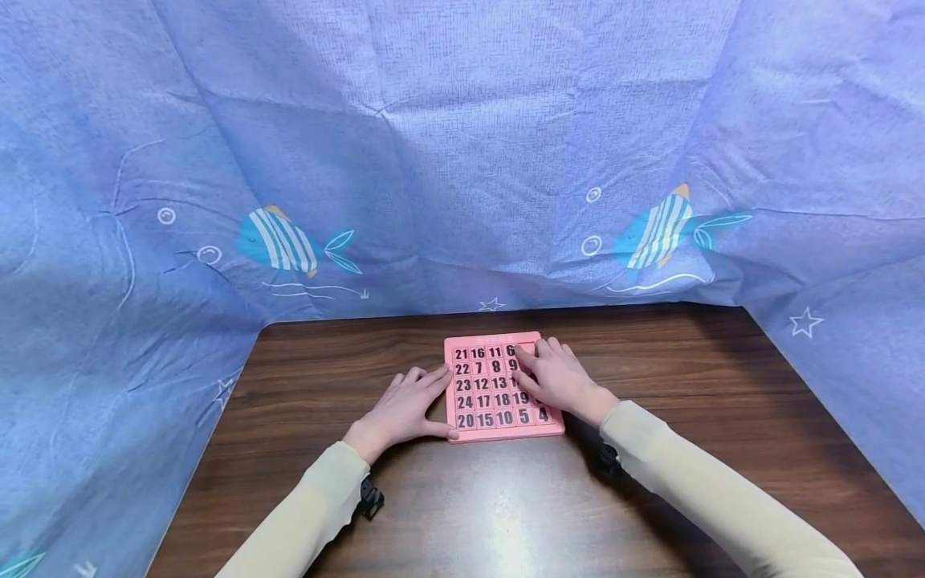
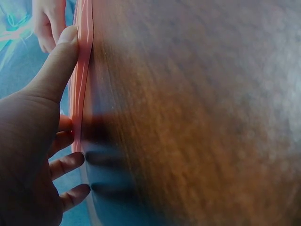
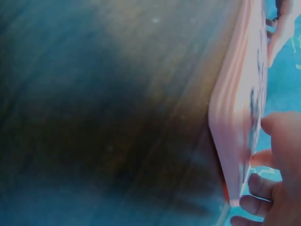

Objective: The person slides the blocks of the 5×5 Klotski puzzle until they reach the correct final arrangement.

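A pink number slide puzzle (image 1: pixel 503 434) lies flat on the table, with rows of black-numbered square tiles in its frame. My left hand (image 1: pixel 403 408) is spread along the puzzle's left side, its thumb on the lower left corner and its index fingertip on the left edge. In the left wrist view, the thumb (image 2: pixel 59 66) touches the pink rim. Over the upper right tiles rests my right hand (image 1: pixel 564 379), its thumb and index finger reaching onto them. It hides part of the right-hand columns. A bare pink spot shows at the top right of the grid.
The dark wooden table (image 1: pixel 347 353) extends around the puzzle on all sides. A blue curtain (image 1: pixel 462 160) printed with fish hangs behind and beside it. Black wrist cameras (image 1: pixel 371 498) sit under both sleeves.
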{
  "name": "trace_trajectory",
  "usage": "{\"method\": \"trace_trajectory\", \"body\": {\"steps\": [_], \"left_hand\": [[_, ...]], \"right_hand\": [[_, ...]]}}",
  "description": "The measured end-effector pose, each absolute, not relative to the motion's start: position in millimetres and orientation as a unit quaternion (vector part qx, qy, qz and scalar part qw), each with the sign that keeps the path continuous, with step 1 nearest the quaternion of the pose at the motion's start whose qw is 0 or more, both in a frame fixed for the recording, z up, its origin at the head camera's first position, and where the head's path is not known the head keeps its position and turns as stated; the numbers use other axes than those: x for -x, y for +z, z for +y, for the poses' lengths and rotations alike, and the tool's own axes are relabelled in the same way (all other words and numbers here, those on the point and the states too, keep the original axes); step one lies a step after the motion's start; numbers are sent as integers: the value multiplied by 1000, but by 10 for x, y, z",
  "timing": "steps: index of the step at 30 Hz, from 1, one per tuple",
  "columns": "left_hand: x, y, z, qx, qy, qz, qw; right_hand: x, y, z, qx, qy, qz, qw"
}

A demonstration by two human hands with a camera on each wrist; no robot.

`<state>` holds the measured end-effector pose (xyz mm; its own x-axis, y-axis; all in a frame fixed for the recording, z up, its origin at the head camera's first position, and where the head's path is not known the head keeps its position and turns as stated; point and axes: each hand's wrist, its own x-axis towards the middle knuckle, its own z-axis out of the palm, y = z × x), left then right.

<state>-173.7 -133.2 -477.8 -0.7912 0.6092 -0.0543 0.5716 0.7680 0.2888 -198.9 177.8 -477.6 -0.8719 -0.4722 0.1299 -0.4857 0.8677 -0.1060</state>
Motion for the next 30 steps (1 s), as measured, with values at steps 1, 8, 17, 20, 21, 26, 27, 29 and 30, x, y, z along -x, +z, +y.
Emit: {"method": "trace_trajectory", "body": {"steps": [1,8,17,20,21,26,27,29,30], "left_hand": [[1739,-4779,-1329,-314,128,938,73],[1751,-4792,-1323,-315,122,938,74],[1759,-4790,-1336,-312,125,939,74],[1755,-4790,-1338,-311,126,939,76],[1753,-4791,-1337,-312,127,939,77],[1749,-4798,-1329,-312,126,939,76],[1749,-4797,-1326,-311,127,939,76],[1750,-4795,-1320,-309,126,940,75],[1750,-4793,-1316,-309,126,940,75]], "right_hand": [[1990,-4773,1790,-248,68,-965,47],[1859,-4763,1957,-246,98,-963,56],[1682,-4809,2101,-261,110,-957,69],[1712,-4806,2097,-261,107,-957,71],[1727,-4803,2090,-260,106,-957,68],[1807,-4787,2061,-257,96,-960,61],[1819,-4783,2057,-256,96,-960,59],[1840,-4781,2054,-253,94,-961,56],[1845,-4781,2053,-250,95,-962,53]]}}
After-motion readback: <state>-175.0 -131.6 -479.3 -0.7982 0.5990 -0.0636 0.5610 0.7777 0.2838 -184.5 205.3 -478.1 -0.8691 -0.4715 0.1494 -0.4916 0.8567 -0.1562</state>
